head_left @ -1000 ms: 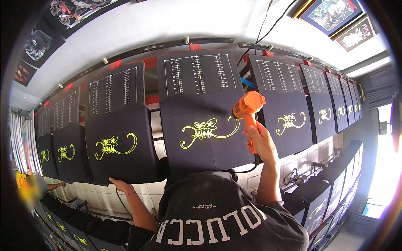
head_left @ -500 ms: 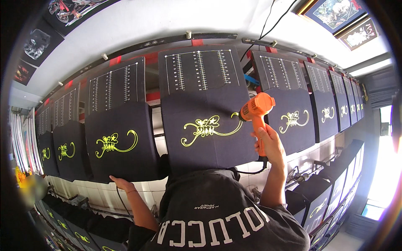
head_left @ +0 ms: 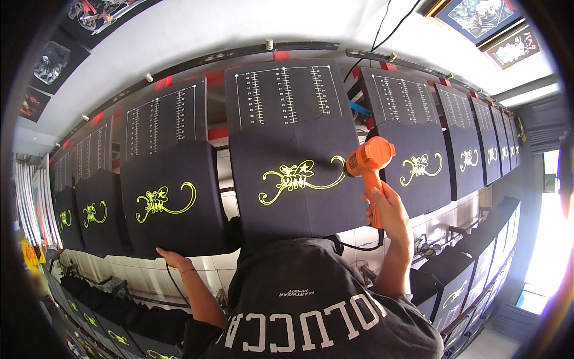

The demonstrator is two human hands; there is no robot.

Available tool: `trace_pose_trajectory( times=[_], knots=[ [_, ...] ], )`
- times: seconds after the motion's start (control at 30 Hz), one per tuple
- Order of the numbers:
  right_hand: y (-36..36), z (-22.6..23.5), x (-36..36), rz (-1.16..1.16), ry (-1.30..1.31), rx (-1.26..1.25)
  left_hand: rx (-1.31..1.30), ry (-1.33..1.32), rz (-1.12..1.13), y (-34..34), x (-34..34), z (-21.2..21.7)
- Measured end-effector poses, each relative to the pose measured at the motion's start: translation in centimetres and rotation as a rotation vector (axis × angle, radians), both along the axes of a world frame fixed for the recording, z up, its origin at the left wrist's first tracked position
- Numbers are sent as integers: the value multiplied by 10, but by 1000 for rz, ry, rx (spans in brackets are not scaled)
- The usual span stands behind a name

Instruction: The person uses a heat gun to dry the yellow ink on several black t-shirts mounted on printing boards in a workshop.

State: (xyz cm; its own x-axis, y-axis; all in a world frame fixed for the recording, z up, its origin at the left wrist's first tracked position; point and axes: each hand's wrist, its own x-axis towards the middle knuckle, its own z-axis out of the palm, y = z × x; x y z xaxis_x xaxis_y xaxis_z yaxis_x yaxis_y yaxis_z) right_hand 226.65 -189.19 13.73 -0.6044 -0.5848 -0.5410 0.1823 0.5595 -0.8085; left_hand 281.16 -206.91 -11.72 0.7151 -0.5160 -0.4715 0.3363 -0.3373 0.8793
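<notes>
My right hand (head_left: 391, 210) is wrapped round the handle of an orange heat gun (head_left: 372, 157). Its dark nozzle points left, just over the right end of a neon-yellow print (head_left: 299, 179). That print is on a black cloth (head_left: 287, 218) laid over the middle board (head_left: 269, 99). Further left, my left hand (head_left: 174, 259) is at the lower edge of the neighbouring black cloth (head_left: 170, 233), its fingers partly hidden. A thin black cord (head_left: 174, 284) runs down out of this hand, which seems closed on it. Another stretch of cord hangs from the gun's handle.
More boards with the same printed black cloths stand in a row to the left and right (head_left: 412, 149). Behind my body is a second row (head_left: 454, 293). A dark rail (head_left: 239, 54) runs along the wall, and upright frames (head_left: 36, 203) stack at far left.
The heat gun and my right hand have shifted slightly right and down, off the curl of the print. My left hand stays at the cloth's edge.
</notes>
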Motion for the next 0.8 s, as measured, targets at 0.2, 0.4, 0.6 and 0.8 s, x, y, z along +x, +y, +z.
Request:
trace_pose_trajectory(
  times=[0.2,0.4,0.6,0.8],
  knots=[
    [11,1,2,39,-6,9,0,-45,-1,3,2,0],
    [16,7,8,82,-17,21,-69,-3,-4,2,8,-9],
    [21,2,11,102,-14,35,-3,-16,-22,0,2,0],
    [22,2,18,119,-37,43,-41,-10,-22,0,-2,2]
  ],
)
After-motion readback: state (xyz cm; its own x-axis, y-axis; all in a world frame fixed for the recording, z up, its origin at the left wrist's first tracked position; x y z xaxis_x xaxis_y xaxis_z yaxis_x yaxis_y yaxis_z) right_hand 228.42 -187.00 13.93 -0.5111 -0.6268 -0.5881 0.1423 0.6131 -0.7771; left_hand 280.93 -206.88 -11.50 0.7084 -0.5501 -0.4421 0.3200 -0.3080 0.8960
